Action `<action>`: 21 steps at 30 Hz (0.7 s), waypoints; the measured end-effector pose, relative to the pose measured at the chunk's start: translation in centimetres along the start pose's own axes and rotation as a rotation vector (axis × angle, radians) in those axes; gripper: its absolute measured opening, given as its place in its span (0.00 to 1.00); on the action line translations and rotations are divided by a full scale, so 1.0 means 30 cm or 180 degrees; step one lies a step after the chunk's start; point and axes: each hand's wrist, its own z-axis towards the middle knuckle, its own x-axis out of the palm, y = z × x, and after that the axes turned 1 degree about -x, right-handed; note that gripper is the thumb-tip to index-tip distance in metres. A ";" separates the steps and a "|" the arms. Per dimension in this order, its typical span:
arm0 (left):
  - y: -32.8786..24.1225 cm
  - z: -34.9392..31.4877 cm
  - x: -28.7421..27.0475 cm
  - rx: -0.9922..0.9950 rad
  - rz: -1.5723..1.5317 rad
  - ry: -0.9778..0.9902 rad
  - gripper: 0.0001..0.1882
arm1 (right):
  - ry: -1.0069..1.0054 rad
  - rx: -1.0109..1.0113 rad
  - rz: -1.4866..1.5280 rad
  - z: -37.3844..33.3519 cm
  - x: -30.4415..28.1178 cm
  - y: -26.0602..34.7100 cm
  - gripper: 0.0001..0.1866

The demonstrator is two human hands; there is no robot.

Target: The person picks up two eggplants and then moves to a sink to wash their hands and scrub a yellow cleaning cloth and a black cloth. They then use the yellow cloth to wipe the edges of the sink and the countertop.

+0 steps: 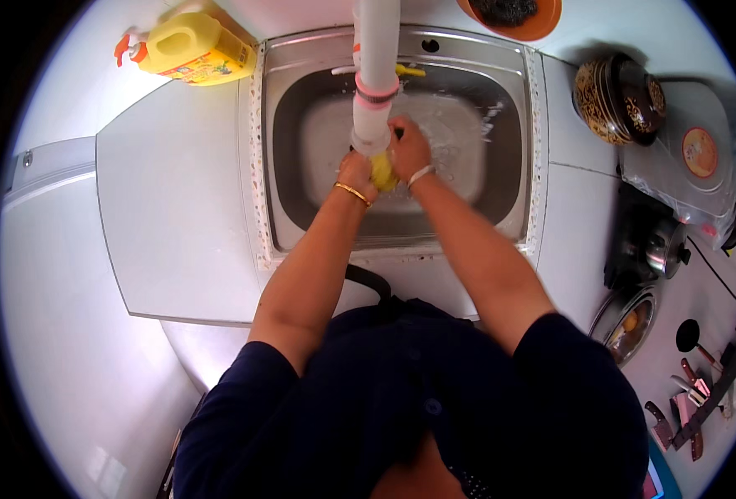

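Over a steel sink (285, 166) both my hands come together around a soft-looking yellow thing (384, 175) whose kind I cannot make out. My left hand (355, 175) is closed at its left side, a gold bracelet at the wrist. From the right, my right hand (412, 151) is closed too, with curled fingers and a pale band at the wrist. Small dark bits show beside the fingers of each hand. A thick white pipe (376, 50) with a pink ring hangs in front of the hands and hides part of the fingers. Water splashes in the basin.
A yellow jug with a red pump (206, 50) stands at the back left. An orange bowl (543, 25) is behind the sink. To the right are a brown patterned pot (605, 100), a metal pot (663, 252), a steel bowl (613, 320) and a rack of knives (709, 391).
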 end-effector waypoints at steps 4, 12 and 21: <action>-0.088 0.075 -0.095 -0.0881 -0.1117 0.1605 0.19 | -0.0317 -0.0820 0.0166 -0.077 0.118 0.085 0.13; -0.043 0.065 -0.043 -0.0297 0.0064 0.0217 0.17 | -0.0780 -0.1421 -0.0030 -0.069 0.138 0.146 0.11; -0.073 0.102 -0.207 -0.0189 -0.0225 0.1818 0.16 | -0.0341 -0.0817 0.0220 -0.084 0.120 0.123 0.11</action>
